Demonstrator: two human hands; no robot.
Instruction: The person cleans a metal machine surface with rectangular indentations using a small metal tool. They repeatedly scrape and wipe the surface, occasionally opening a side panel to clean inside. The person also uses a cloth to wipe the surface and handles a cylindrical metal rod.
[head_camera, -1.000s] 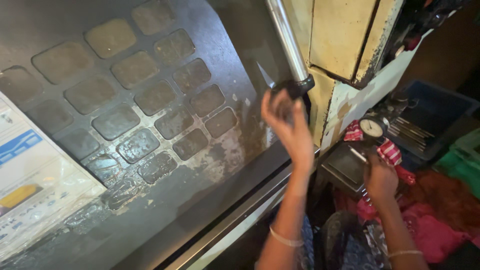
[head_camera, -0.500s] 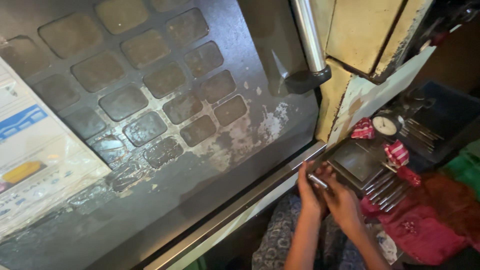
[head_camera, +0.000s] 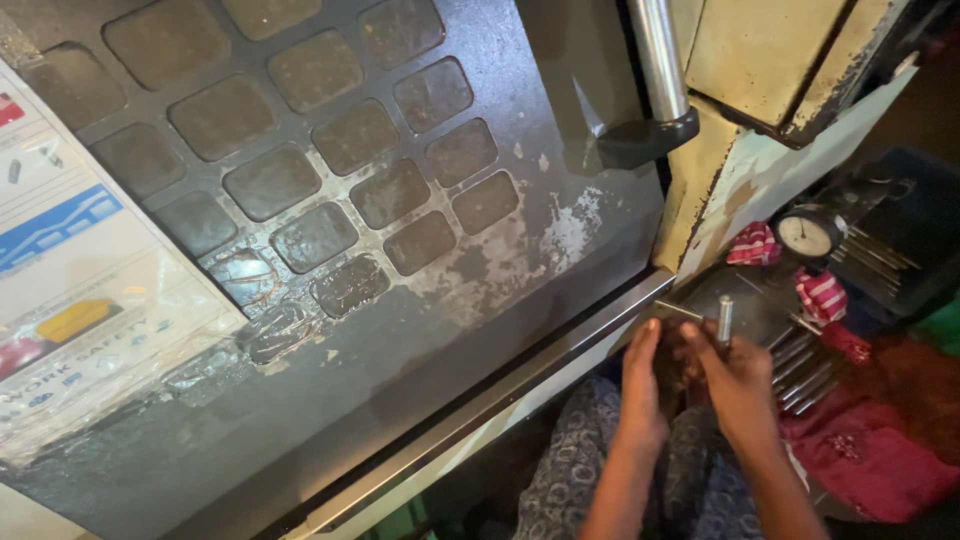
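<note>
While left hand (head_camera: 640, 375) steadies, right hand (head_camera: 735, 375) grip clasps metal rod (head_camera: 724, 318).

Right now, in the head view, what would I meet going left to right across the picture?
Poster → dark panel with its square pads → steel handle → left hand → right hand holding a metal rod → dial gauge → red cloth.

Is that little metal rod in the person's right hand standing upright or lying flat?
Upright. The metal rod sticks up out of the right hand, its end pointing upward above the fingers.
</note>
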